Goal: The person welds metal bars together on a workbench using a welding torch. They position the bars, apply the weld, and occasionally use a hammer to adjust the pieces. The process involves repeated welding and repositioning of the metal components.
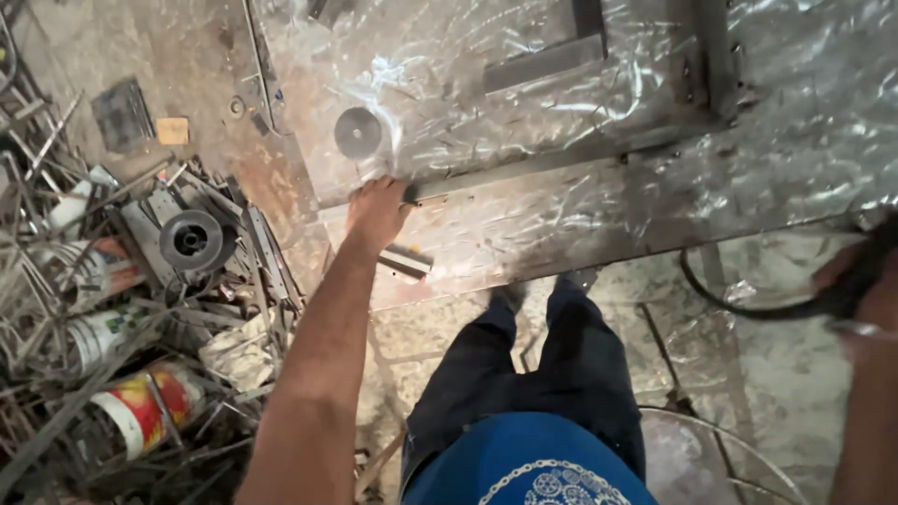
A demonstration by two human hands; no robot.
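I look down at a shiny metal worktable [561, 215]. My left hand [376, 211] rests at the table's left edge, fingers closed on the end of a long flat metal bar [561, 161] that lies across the sheet. A grey cutting disc [357, 132] lies just beyond that hand. A short metal offcut [405, 263] sits near the table's front edge below the hand. My right hand [865, 281] is at the far right edge of the view, blurred, gripping a dark tool with a black cable [739, 307] looping from it.
A heap of scrap metal strips, paint cans [145, 404] and a round pulley-like part [192, 240] fills the floor at left. A welded steel frame [711, 65] lies on the table's far side. My legs stand at the table's front. A wire ring [730, 444] lies on the floor at lower right.
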